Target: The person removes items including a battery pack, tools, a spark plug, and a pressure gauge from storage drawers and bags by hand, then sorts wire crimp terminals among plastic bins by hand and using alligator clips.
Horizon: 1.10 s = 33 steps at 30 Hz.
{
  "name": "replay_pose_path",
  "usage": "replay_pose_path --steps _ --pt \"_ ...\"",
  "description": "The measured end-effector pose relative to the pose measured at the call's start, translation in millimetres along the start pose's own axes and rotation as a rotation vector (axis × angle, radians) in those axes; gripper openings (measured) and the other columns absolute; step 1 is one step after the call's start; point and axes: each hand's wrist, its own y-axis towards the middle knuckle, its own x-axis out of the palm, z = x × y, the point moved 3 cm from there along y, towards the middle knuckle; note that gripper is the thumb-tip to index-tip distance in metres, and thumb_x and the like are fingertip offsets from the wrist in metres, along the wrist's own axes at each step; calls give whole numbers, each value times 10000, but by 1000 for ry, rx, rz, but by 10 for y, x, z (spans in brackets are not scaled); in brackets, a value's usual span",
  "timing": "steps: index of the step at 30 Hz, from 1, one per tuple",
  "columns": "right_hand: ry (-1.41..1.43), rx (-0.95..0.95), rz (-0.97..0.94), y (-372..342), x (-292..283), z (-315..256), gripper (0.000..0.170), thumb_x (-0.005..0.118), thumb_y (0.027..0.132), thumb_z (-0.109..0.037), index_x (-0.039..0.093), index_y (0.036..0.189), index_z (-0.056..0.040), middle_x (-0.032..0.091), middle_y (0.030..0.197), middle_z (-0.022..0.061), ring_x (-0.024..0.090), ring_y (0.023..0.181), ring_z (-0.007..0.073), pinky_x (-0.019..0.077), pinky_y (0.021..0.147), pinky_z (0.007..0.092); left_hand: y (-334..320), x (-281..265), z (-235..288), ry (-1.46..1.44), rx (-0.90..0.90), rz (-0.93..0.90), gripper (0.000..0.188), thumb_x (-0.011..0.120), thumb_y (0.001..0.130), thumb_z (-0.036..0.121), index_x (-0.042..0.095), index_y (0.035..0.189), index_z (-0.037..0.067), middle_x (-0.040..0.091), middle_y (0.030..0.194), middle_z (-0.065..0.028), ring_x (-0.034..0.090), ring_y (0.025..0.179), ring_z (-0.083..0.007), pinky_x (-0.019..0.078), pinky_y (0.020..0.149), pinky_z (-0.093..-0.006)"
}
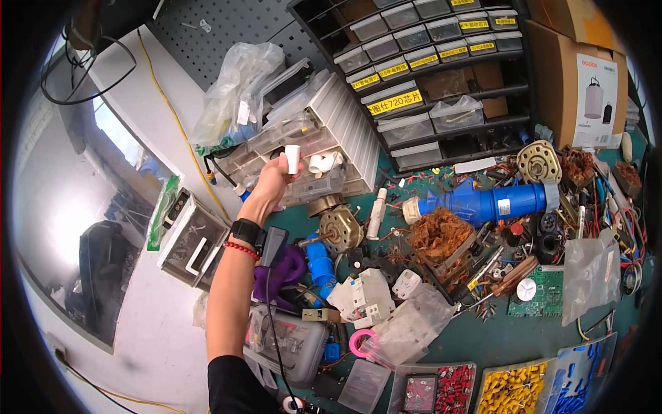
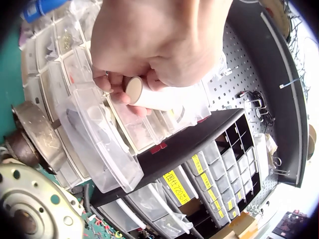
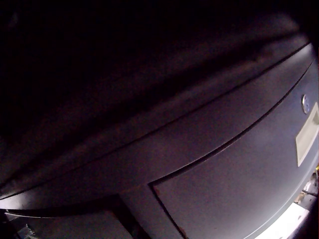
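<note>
My left hand (image 1: 274, 181) pinches a small white cylinder (image 1: 292, 159) between thumb and fingers. The left wrist view shows the cylinder (image 2: 149, 97) lying sideways in the grip, its round beige end facing the camera. Just behind the hand is a pulled-out clear drawer (image 1: 318, 185) of a small drawer cabinet (image 1: 345, 114), with other white plastic pieces (image 1: 324, 163) at its top. From the wrist, that drawer (image 2: 97, 144) juts out below the fingers. My right hand appears in no view; the right wrist view shows only dark panels (image 3: 224, 184).
A black rack of labelled drawers (image 1: 441, 90) stands at the back. Metal motor parts (image 1: 340, 228), a blue plug connector (image 1: 493, 203) and a rusty block (image 1: 441, 234) crowd the green bench. Trays of yellow terminals (image 1: 514, 392) line the front. A black cable (image 1: 272, 331) hangs near the left forearm.
</note>
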Motion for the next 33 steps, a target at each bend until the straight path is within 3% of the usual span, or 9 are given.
replay_pose_path --steps 11,13,16,19,20,24,27,29,33 --pt "40 32 -5 -27 -1 -7 402 423 1016 -284 601 1070 72 555 708 70 448 558 125 356 494 266 43 -21 -19 -25 84 77 306 415 1033 230 570 1181 11 625 991 -57 533 796 -121 446 718 -267" --pt "60 58 1 -40 -9 27 402 422 1016 -282 597 1074 75 558 713 72 448 558 123 353 492 264 25 8 -7 246 183 121 268 511 997 172 591 1192 7 651 1000 -54 567 802 -108 467 686 -262" --pt "55 39 -9 -22 1 -15 394 427 1016 -276 598 1076 74 562 722 77 452 563 125 358 496 268 -13 79 -1 398 160 37 264 591 950 117 613 1179 -13 674 974 -47 591 798 -104 486 687 -261" --pt "77 13 -18 -21 2 11 385 433 1016 -265 598 1085 76 566 730 83 455 567 130 363 503 271 -42 181 25 590 251 -5 233 608 929 81 635 1133 -29 684 929 -45 592 774 -98 490 706 -263" --pt "76 13 -17 -20 -1 -4 385 433 1016 -265 598 1085 76 566 730 83 455 567 130 363 503 271 -64 196 65 726 193 -5 232 612 935 129 654 1116 -12 682 983 -81 609 846 -110 495 733 -261" --pt "76 20 -24 1 -8 -34 377 438 1018 -253 601 1089 79 569 733 88 464 573 137 371 512 277 -170 308 200 839 151 52 256 630 925 181 665 1096 -7 691 972 -109 631 857 -166 493 758 -300" --pt "83 16 -12 -10 -4 -17 373 443 1017 -250 608 1081 79 573 737 92 470 575 140 373 513 278 -260 365 279 970 304 51 292 650 906 231 670 1076 -5 688 992 -126 634 895 -236 484 812 -352" --pt "90 32 -2 -18 -9 -6 372 447 1015 -251 614 1074 76 576 738 93 474 576 141 374 512 279 -354 455 329 1127 540 -31 290 672 878 263 688 978 -9 683 932 -146 631 916 -282 487 820 -384" --pt "63 47 6 -57 -50 71 357 464 1009 -257 631 1052 56 580 734 82 477 573 137 371 503 278 -374 446 236 920 395 -88 258 677 878 234 680 986 0 672 1016 -121 616 934 -258 471 859 -375"
